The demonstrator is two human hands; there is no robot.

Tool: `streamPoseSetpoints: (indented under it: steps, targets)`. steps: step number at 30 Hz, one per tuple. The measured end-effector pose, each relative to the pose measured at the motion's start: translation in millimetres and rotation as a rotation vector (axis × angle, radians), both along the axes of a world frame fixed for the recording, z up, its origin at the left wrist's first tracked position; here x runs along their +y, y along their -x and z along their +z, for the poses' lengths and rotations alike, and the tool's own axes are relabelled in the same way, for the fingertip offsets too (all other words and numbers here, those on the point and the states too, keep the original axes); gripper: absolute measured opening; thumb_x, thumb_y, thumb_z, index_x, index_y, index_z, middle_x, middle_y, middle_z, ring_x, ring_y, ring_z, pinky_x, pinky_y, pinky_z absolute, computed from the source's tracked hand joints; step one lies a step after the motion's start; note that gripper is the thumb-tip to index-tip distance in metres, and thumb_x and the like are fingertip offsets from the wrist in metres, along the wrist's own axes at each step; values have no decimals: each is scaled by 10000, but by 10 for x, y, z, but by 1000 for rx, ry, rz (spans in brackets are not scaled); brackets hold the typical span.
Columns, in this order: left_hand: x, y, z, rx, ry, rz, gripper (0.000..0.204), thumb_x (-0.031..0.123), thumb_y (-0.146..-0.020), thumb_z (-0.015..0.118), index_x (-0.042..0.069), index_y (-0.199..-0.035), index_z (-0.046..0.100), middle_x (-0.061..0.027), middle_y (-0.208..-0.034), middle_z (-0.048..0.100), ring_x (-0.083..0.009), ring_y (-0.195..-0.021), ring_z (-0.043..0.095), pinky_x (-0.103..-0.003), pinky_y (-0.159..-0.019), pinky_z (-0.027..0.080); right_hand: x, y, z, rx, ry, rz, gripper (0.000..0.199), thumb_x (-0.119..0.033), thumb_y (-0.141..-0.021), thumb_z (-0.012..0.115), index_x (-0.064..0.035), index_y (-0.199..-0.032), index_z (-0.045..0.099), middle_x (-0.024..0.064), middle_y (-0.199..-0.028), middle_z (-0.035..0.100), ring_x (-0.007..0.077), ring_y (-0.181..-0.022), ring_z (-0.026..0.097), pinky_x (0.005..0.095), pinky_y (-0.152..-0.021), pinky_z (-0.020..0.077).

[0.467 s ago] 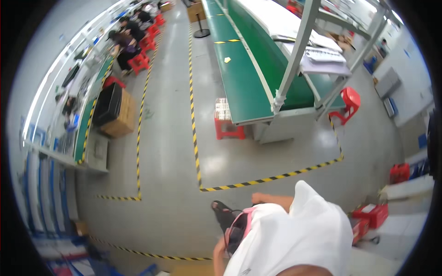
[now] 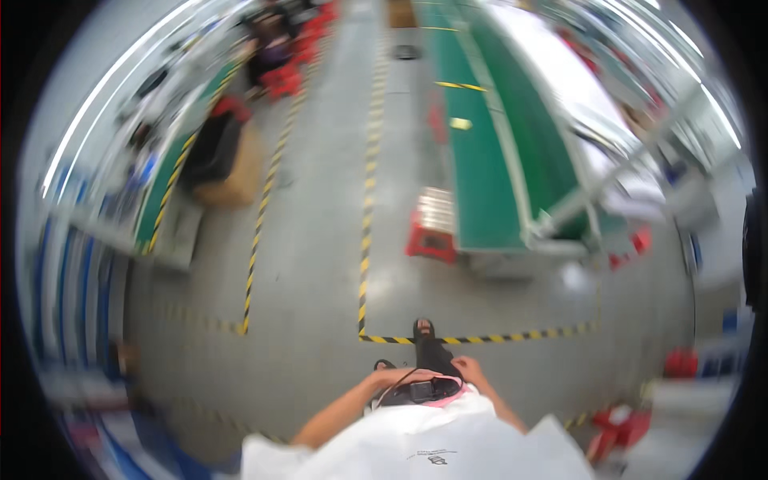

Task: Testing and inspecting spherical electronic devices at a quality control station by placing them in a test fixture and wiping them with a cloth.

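At my waist hangs a black pouch-like thing with pink trim (image 2: 453, 395), and a dark boxy device (image 2: 428, 390) with a thin cable sits on it. My left hand (image 2: 408, 376) lies across its top edge, fingers stretched out toward the right. Beside my right thigh hangs my right hand (image 2: 466, 367), close to the pink trim. Its fingers look bent but are smeared, so whether anything is in them does not show. My right sandalled foot (image 2: 424, 327) is forward at the striped floor tape (image 2: 512, 336); the left foot (image 2: 384, 365) is behind it.
A long green workbench (image 2: 488, 184) runs ahead on the right, a red stool (image 2: 432, 240) at its near corner. On the left, a cardboard box (image 2: 232, 180) stands beside another green bench (image 2: 172, 184), where people sit farther back. Red cases (image 2: 620, 432) lie at lower right.
My view has swung, and the benches have shifted right and blurred. My right foot has come forward to the tape. My left hand now lies over the pouch's top rather than at its side.
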State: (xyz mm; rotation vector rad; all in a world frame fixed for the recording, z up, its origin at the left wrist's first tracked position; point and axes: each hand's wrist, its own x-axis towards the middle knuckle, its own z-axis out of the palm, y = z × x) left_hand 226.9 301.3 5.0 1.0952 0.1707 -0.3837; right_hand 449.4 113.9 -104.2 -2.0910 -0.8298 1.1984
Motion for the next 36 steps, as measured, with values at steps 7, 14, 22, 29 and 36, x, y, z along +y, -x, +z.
streamPoseSetpoints:
  steps: [7,14,22,29,36]
  targets:
    - [1386,-275,-19,125,82,113,675,580,-1009,467,112,-1495,478,-52,-1536,464,-194,-1398,412,-342,-1162,304,1058,-579,-584,10,335,424,197,-195,-902,647,-29,-977,723,137,-909,742,231,-817,711,351,-741,557]
    - [2019,165,250,126,10,467,589,501,-1034,465,109,-1473,497,-47,-1528,467,-188,-1379,435,-349,-1140,342,3189,-1147,-850,-68,469,886,187,-172,-911,613,-10,-953,697,135,-888,733,219,-776,706,346,-684,562]
    - [2834,957,264,161,113,771,585,472,-1036,474,89,-1478,477,-64,-1509,481,-202,-1372,443,-354,-1147,336,6776,-682,-1200,-236,327,896,184,-147,-922,573,10,-925,668,134,-864,723,204,-729,701,340,-619,568]
    - [4947,1871,123,271,68,579,583,447,-1037,482,72,-1483,459,-78,-1493,493,-214,-1366,450,-359,-1154,331,8747,1237,-973,222,35,800,275,-219,-964,567,6,-1086,670,104,-890,728,181,-742,702,333,-629,579]
    - [6727,2966,-268,409,-242,821,499,395,-1051,452,-8,-1310,592,-147,-1182,669,-228,-1132,604,-354,-986,465,8759,1736,-445,273,333,553,255,-261,-965,619,-24,-1020,697,88,-854,723,169,-777,706,320,-653,568]
